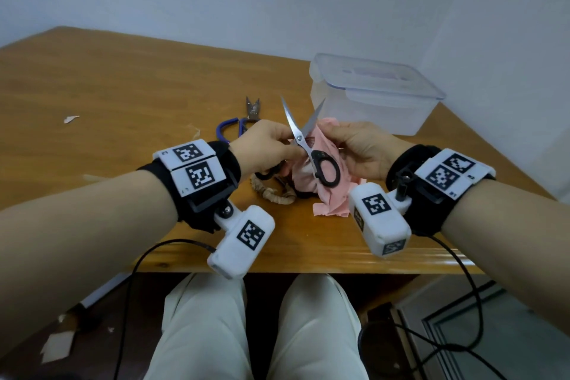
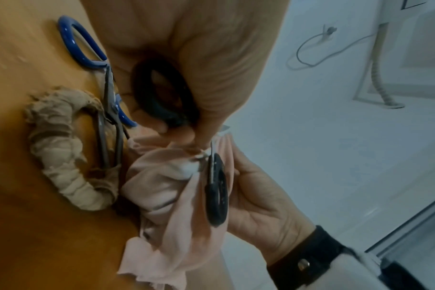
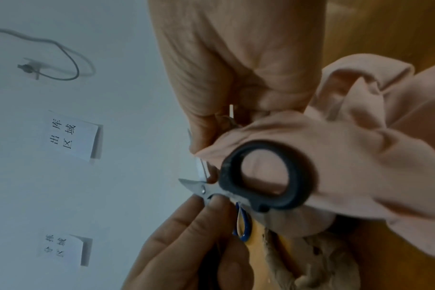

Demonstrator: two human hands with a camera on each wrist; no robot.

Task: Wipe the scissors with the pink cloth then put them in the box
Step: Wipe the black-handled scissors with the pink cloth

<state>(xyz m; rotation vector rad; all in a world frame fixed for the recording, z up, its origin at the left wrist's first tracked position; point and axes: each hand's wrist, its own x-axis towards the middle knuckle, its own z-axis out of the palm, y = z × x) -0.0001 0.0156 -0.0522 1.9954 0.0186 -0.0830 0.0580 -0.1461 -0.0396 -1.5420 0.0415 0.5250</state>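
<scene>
Head view: black-handled steel scissors [image 1: 303,139] are being held open, blades pointing away, by the left hand [image 1: 265,148]; a crumpled pink cloth [image 1: 327,163] is being pinched around one blade by the right hand [image 1: 361,151], nearer the clear plastic box [image 1: 373,92] at the wooden table's [image 1: 123,95] far right corner.

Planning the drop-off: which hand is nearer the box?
Right. The right hand holds the cloth just before the box; the left hand sits farther left.

Black-handled scissors [image 1: 303,136] (blades apart) against pink cloth [image 1: 330,176]
</scene>
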